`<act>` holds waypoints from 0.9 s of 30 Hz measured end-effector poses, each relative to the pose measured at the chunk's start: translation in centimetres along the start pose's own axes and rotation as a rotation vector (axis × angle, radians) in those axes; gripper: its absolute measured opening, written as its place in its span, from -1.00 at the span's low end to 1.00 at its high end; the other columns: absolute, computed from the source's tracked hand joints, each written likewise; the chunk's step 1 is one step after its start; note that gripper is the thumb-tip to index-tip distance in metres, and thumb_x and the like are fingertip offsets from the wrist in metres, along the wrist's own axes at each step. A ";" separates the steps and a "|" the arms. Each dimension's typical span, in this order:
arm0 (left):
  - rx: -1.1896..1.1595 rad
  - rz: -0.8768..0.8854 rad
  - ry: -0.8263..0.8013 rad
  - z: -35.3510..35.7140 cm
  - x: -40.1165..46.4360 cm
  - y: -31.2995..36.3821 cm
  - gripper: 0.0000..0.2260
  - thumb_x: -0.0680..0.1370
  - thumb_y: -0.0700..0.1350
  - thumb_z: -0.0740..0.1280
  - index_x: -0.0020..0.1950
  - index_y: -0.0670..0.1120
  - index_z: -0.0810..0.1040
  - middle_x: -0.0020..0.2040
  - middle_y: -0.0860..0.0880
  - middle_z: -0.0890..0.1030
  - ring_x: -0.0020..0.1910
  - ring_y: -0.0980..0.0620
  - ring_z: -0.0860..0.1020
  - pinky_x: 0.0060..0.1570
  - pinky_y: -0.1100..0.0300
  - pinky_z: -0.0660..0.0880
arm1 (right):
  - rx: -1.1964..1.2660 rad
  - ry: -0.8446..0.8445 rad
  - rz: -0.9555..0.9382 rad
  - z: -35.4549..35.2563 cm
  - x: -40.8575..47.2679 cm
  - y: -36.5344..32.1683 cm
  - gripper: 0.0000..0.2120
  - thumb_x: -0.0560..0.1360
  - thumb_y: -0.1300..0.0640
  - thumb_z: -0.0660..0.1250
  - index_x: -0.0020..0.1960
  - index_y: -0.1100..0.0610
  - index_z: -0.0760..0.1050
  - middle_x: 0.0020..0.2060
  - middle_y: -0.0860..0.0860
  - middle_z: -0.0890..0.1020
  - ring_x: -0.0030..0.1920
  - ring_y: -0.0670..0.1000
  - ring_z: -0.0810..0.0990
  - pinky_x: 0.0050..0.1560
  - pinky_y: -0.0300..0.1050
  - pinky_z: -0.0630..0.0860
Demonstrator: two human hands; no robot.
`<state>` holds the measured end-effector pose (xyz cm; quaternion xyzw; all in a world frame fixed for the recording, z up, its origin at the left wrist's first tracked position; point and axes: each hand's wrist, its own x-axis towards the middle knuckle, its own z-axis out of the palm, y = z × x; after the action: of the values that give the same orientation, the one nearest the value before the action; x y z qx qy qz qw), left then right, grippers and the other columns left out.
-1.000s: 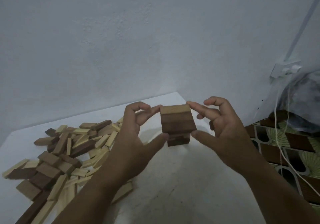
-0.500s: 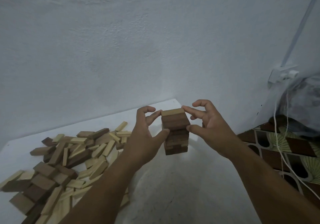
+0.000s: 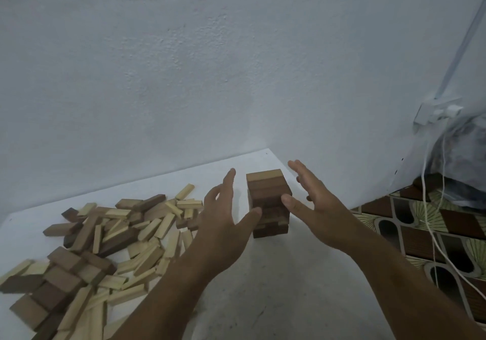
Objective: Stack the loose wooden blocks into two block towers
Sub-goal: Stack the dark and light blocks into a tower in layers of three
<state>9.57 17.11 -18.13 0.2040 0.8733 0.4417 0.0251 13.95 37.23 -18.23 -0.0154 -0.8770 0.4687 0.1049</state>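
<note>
— Where does the block tower (image 3: 268, 202) stand?

— Upright on the white bench (image 3: 263, 287), near its far corner, close to the pale wall (image 3: 184, 76). Its top layer is light wood; the layers below are darker.

— And the hands?

— One on each side of the tower. The left hand (image 3: 223, 218) is to the tower's left, palm turned toward it, fingers straight and pointing up and away. Its thumb (image 3: 249, 217) reaches across to the tower's lower left edge; whether it touches the wood I cannot tell.

— The right one?

— The right hand (image 3: 313, 202) mirrors it on the tower's right, fingers stretched out and spread, palm facing the blocks. Its thumb (image 3: 290, 202) lies in front of the tower's right edge, about midway up. Both forearms run up from the near edge of the view toward the tower.

— So is either grip closed round anything?

— No. Both grips are spread, fingers extended, nothing pinched or curled round.

— The rest of the blocks?

— The loose blocks (image 3: 105, 237) lie in a jumbled heap on the bench, left of the tower, light and dark pieces mixed, some overlapping.
</note>
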 end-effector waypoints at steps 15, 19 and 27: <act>0.289 -0.018 -0.096 1.0 -0.3 1.2 -0.55 0.70 0.03 -0.11 0.59 0.12 -0.12 0.60 0.16 -0.08 0.55 0.13 -0.12 0.49 -0.08 -0.10 | -0.159 -0.057 0.007 1.0 0.0 0.3 -0.44 0.61 -0.11 -0.05 0.55 -0.08 -0.14 0.55 -0.16 -0.05 0.49 -0.25 -0.13 0.51 -0.10 -0.12; 0.265 -0.047 -0.061 -0.8 -1.1 1.2 -0.51 0.68 0.07 -0.05 0.59 0.13 -0.13 0.59 0.21 -0.08 0.55 0.16 -0.16 0.52 -0.11 -0.15 | -0.224 0.067 -0.082 0.7 -0.6 -0.6 -0.37 0.57 -0.25 -0.10 0.56 -0.04 -0.14 0.49 -0.29 -0.07 0.41 -0.40 -0.21 0.42 -0.23 -0.16; 0.154 0.049 0.186 -7.1 -4.1 -2.0 -0.76 0.60 0.07 0.23 0.25 0.20 0.53 0.15 0.25 0.55 0.14 0.31 0.45 0.15 0.26 0.40 | -0.137 0.245 -0.545 4.7 -1.8 -7.6 -0.67 0.58 0.08 0.25 0.33 0.02 0.48 0.24 -0.25 0.50 0.33 -0.20 0.39 0.34 -0.23 0.30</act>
<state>11.09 9.09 -15.89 0.1848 0.8980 0.3906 -0.0827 15.33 28.92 -14.76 0.1568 -0.8591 0.3579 0.3305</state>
